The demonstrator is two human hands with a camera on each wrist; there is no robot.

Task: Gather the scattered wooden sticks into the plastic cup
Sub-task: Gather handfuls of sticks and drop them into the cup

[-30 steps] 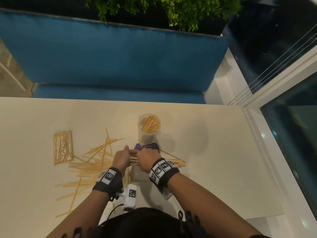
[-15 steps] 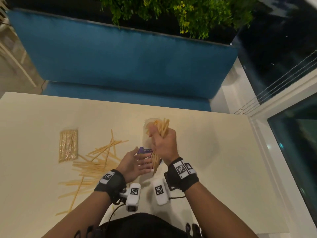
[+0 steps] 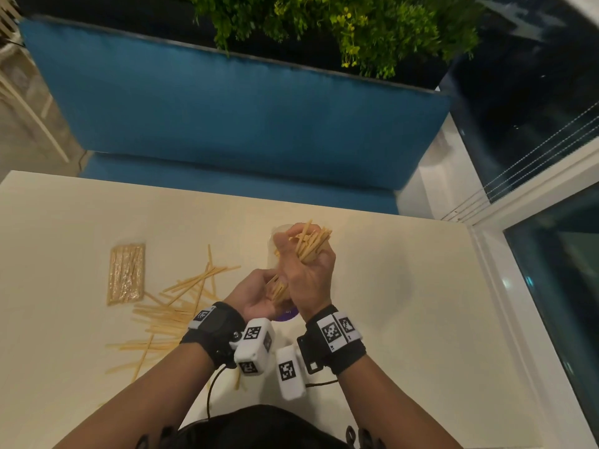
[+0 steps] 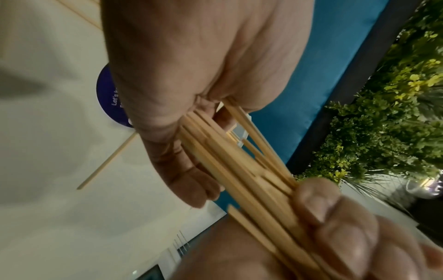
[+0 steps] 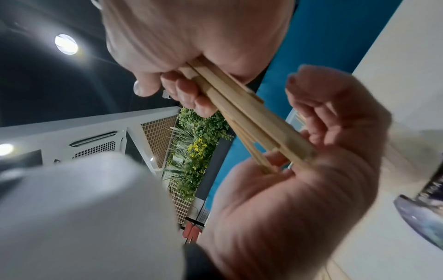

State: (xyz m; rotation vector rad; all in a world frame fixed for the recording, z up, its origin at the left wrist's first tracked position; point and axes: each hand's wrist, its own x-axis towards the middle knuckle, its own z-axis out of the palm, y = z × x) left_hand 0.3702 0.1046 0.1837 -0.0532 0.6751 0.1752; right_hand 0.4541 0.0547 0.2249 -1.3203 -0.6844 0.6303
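Room: blue bench [image 3: 227,102] at 12 o'clock, plants [image 3: 340,24] behind.
Table [image 3: 405,319]: cream; loose sticks [image 3: 175,306] at 9 o'clock.
Right hand [image 3: 308,273]: fingers curled round stick bundle [image 3: 311,243].
Left hand [image 3: 256,294]: cupped loosely open under the bundle's lower ends.

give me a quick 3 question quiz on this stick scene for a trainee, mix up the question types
1. True or false: the right hand grips a bundle of sticks.
2. Multiple choice: the loose sticks still lying on the table are
A. on the person's left
B. on the person's right
C. on the blue bench
3. Fill in: the left hand is cupped under the bundle's ____ ends.

Key
1. true
2. A
3. lower
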